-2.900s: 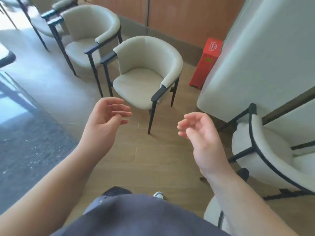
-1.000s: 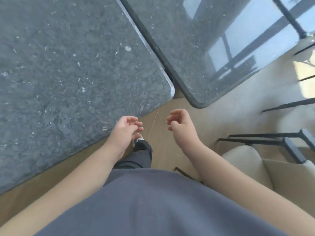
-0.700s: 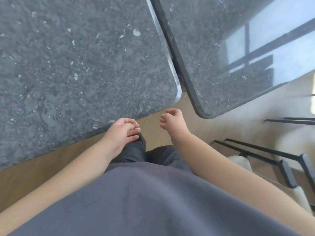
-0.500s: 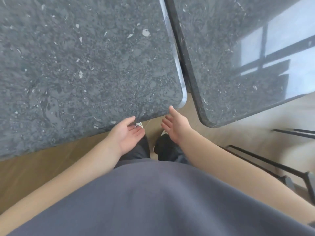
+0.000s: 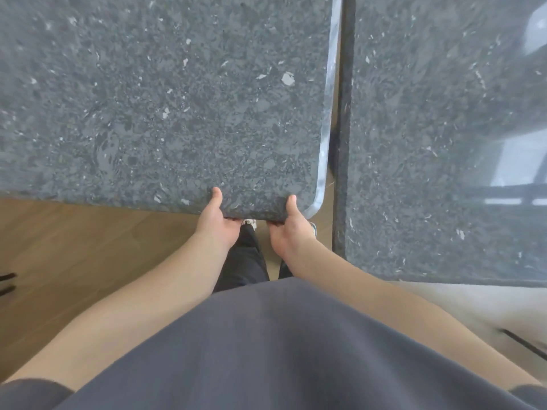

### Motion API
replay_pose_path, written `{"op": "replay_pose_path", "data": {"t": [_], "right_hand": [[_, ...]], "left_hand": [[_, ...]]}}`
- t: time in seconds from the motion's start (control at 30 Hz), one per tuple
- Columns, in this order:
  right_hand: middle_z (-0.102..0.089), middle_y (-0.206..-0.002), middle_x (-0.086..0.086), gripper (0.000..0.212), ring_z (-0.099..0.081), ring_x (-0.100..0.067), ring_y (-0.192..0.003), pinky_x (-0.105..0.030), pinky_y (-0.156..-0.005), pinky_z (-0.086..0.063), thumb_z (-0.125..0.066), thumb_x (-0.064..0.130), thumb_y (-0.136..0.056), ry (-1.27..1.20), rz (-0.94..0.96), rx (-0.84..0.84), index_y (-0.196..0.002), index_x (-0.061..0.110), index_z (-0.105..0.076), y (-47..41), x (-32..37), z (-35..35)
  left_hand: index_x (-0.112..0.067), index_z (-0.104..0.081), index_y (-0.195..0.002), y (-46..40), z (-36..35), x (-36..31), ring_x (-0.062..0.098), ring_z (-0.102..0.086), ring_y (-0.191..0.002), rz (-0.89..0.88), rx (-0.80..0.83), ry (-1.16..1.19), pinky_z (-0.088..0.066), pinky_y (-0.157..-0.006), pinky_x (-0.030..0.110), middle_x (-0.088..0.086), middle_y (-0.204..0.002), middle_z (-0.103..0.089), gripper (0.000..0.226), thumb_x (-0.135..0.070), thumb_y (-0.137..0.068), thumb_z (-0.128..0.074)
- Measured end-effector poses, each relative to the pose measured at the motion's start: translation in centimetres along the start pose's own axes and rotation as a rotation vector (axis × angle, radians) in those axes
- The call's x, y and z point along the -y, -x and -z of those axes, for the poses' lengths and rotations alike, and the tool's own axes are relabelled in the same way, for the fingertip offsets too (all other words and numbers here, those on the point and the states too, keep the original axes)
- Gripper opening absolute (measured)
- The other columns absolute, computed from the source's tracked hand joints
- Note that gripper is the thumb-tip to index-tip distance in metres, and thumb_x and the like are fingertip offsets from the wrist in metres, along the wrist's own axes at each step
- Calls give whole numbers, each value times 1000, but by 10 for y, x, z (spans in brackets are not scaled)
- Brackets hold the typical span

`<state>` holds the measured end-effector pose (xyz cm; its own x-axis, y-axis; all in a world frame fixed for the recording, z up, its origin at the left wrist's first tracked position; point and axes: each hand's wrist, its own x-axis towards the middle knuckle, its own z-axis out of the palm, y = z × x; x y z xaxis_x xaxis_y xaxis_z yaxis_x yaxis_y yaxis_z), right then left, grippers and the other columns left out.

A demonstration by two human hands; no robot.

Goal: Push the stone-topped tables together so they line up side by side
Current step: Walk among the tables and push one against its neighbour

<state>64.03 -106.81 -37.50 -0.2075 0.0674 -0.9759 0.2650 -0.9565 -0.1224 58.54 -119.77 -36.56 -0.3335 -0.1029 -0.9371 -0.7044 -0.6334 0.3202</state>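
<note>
Two dark grey speckled stone-topped tables fill the upper view. The left table (image 5: 165,99) has a rounded near-right corner. The right table (image 5: 438,128) lies beside it across a narrow dark gap, and its near edge reaches closer to me than the left table's. My left hand (image 5: 217,221) grips the left table's near edge, thumb on top, fingers hidden underneath. My right hand (image 5: 291,229) grips the same edge close to the rounded corner, thumb on top.
Wood floor (image 5: 74,247) lies below the left table, with pale floor at the lower right. My grey shirt, dark trousers and shoes are under the hands. Thin black chair legs (image 5: 524,344) show at the lower right, more dark bits at the far left edge.
I turned from the chairs to the tables. In the last half second both hands rose from below the edge and closed on the left table's near edge; the gap between the tops looks narrower and straighter.
</note>
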Motion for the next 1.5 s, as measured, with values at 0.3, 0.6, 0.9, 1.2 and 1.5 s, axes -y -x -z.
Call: {"op": "replay_pose_path", "data": {"t": [0.3, 0.6, 0.9, 1.2, 1.5], "right_hand": [[-69, -103, -9, 32, -70, -29, -90, -51, -93, -58, -81, 30, -83, 32, 2, 29, -95, 12, -57, -3, 5, 4], [-71, -111, -11, 31, -70, -32, -103, -48, -99, -55, -78, 32, -85, 124, -62, 33, -95, 10, -58, -10, 11, 10], [-68, -107, -11, 29, -70, -29, -91, -46, -91, -59, -73, 28, -92, 75, -76, 37, -101, 6, -55, -9, 25, 7], [-70, -102, -11, 32, -71, -29, -87, -50, -93, -58, -76, 27, -89, 87, -81, 33, -100, 3, -59, -11, 34, 9], [-67, -98, -9, 27, -69, -27, -82, -45, -87, -59, -72, 25, -92, 100, -80, 15, -95, 4, -56, 1, 45, 4]], "left_hand": [[-14, -60, -120, -2, 1, -3, 27, -66, -115, -21, -33, -173, -51, -105, 50, 6, -120, -69, 40, -47, -98, -59], [-10, -54, -129, -9, -7, 2, 32, -67, -112, -35, -41, -69, -51, -103, 56, 13, -124, -67, 39, -38, -102, -57], [-9, -57, -120, -8, -17, 5, 34, -67, -109, -9, -49, -25, -51, -102, 57, 15, -121, -67, 31, -34, -102, -59], [-10, -54, -125, -4, -26, 10, 33, -68, -104, -6, -70, -20, -55, -95, 54, 14, -116, -68, 35, -35, -102, -59], [-10, -57, -121, 1, -33, 14, 32, -67, -104, -8, -77, -35, -55, -93, 53, 14, -119, -67, 33, -37, -102, -57]]}}
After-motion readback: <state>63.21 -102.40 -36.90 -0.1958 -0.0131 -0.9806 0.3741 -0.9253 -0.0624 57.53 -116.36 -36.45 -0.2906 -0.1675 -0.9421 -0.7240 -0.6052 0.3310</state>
